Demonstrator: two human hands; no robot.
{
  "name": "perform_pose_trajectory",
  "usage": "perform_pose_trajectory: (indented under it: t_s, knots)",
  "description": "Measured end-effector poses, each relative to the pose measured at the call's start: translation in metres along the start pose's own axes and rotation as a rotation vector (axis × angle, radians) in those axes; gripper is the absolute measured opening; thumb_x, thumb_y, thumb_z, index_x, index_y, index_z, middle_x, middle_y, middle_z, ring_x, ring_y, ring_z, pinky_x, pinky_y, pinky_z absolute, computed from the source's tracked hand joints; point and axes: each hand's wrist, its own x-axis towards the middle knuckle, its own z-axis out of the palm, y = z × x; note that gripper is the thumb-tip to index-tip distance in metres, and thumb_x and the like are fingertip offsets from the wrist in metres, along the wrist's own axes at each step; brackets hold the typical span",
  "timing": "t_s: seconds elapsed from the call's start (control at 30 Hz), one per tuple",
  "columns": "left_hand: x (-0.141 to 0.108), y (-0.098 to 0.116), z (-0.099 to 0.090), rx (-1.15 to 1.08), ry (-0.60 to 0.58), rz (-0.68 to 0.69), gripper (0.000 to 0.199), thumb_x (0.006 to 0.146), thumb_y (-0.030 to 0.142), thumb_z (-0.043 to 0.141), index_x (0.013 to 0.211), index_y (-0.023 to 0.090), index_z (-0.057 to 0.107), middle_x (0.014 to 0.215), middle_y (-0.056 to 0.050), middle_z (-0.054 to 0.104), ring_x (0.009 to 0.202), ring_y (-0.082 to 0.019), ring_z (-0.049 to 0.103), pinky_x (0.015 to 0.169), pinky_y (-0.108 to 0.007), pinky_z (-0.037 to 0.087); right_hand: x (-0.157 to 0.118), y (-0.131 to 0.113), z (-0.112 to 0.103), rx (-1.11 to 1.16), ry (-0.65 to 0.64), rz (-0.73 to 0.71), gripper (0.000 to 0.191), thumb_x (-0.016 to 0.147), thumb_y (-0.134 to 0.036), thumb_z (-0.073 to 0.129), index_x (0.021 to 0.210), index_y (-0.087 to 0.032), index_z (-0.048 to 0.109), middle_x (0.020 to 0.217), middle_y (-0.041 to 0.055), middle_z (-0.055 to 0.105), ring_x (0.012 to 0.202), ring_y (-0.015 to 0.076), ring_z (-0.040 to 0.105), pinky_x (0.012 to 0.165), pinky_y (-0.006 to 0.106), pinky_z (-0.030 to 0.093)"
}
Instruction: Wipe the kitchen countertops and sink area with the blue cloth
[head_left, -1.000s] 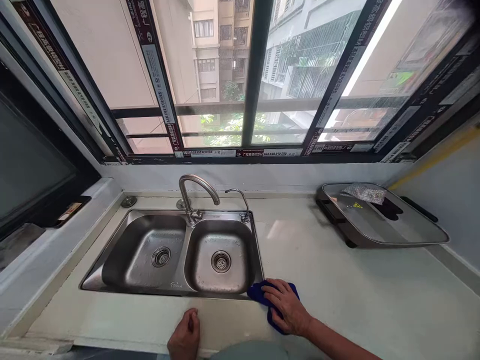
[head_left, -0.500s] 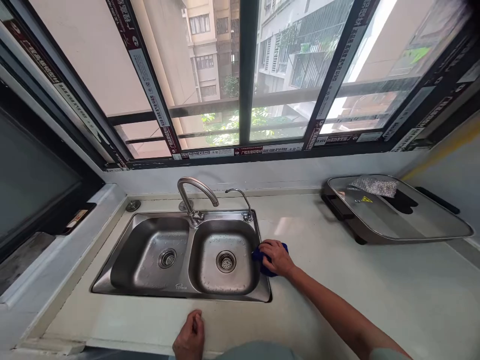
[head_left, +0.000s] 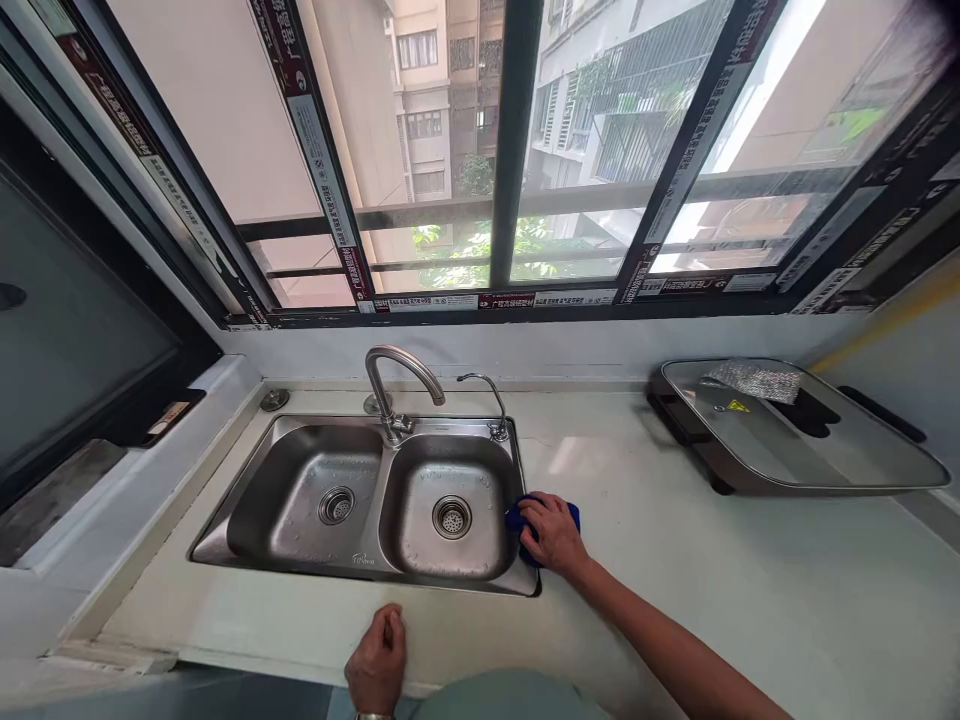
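Note:
My right hand [head_left: 553,534] presses a dark blue cloth [head_left: 574,515] onto the right rim of the steel double sink [head_left: 375,572], where it meets the pale countertop [head_left: 645,560]. The fingers are curled over the cloth, which shows at both sides of the hand. My left hand [head_left: 379,655] is closed at the counter's front edge, below the sink, with nothing visible in it. Small water drops dot both basins. A curved faucet [head_left: 405,358] and a thinner small tap [head_left: 487,385] rise behind the basins.
An electric pan with a glass lid [head_left: 795,430] sits at the back right, with crinkled silvery wrap [head_left: 757,380] on it. Behind the counter is a dark-framed window [head_left: 502,300]. A round metal cap [head_left: 274,400] lies at the back left corner.
The view has shifted slightly. My right hand and the cloth have moved a little toward the front along the sink's right rim. My left hand remains closed near the front edge.

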Motion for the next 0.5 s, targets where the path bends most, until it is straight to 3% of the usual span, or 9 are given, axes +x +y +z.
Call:
perform_pose_trajectory:
  t_s: [0.27, 0.37, 0.5]
  knots:
    - [0.001, 0.001, 0.0, -0.011, -0.004, -0.007, 0.031, 0.092, 0.038, 0.048, 0.094, 0.026, 0.076, 0.064, 0.0, 0.075, 0.059, -0.013, 0.065, 0.055, -0.022, 0.039, -0.08, -0.034, -0.02, 0.08, -0.066, -0.12, 0.032, 0.077, -0.016, 0.054, 0.107, -0.022, 0.064, 0.118, 0.0075, 0.07, 0.126, 0.0303, 0.052, 0.108, 0.053, 0.038]
    - [0.002, 0.005, -0.003, -0.007, -0.035, -0.024, 0.033, 0.092, 0.038, 0.046, 0.095, 0.025, 0.076, 0.061, 0.0, 0.072, 0.056, -0.014, 0.063, 0.054, -0.023, 0.037, -0.09, -0.031, -0.028, 0.078, -0.112, -0.162, 0.042, 0.074, -0.014, 0.053, 0.114, -0.021, 0.063, 0.127, 0.0083, 0.068, 0.128, 0.0302, 0.051, 0.108, 0.054, 0.04]
    - [0.003, 0.006, -0.004, 0.029, -0.055, -0.046, 0.034, 0.092, 0.041, 0.045, 0.097, 0.027, 0.075, 0.063, 0.0, 0.073, 0.058, -0.015, 0.063, 0.054, -0.024, 0.035, -0.083, -0.016, -0.032, 0.11, -0.157, -0.176, 0.048, 0.072, -0.016, 0.053, 0.119, -0.023, 0.063, 0.134, 0.0073, 0.065, 0.129, 0.0291, 0.053, 0.108, 0.054, 0.043]
